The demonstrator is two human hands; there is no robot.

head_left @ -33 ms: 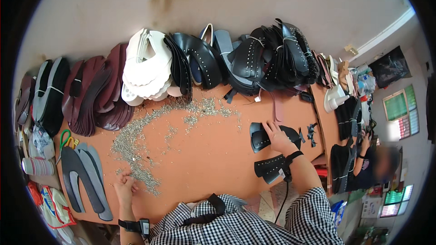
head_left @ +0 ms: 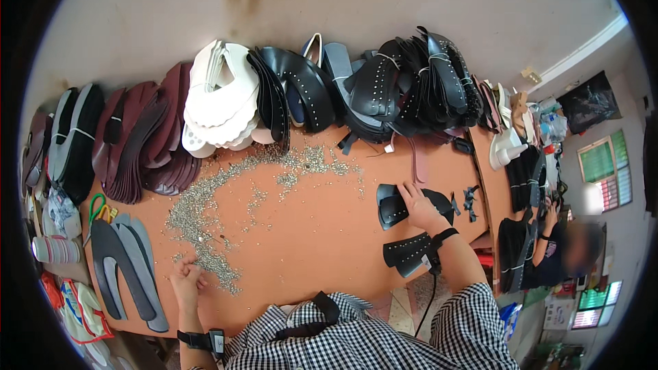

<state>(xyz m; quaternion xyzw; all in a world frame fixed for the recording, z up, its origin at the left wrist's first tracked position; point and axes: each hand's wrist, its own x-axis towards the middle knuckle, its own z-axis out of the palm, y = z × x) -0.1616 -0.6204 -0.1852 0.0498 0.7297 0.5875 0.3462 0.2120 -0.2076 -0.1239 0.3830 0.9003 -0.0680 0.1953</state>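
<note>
My left hand (head_left: 186, 281) is at the near left end of a loose heap of small metallic studs (head_left: 195, 223) on the orange table. Its fingers are curled together; anything between them is too small to make out. My right hand (head_left: 419, 207) lies flat with fingers spread on a black shoe-upper piece (head_left: 391, 207) at the right. Under its wrist, nearer to me, is a second black shoe-upper piece (head_left: 406, 255) with rows of studs, partly covered by my wrist.
Bundles of maroon pieces (head_left: 147, 133), white scalloped pieces (head_left: 219, 106) and studded black pieces (head_left: 375, 89) line the wall. Grey curved pieces (head_left: 110, 253) and green-handled scissors (head_left: 96, 207) lie at left. Black scraps (head_left: 470, 203) are near the right edge. Another person (head_left: 558, 253) works at far right.
</note>
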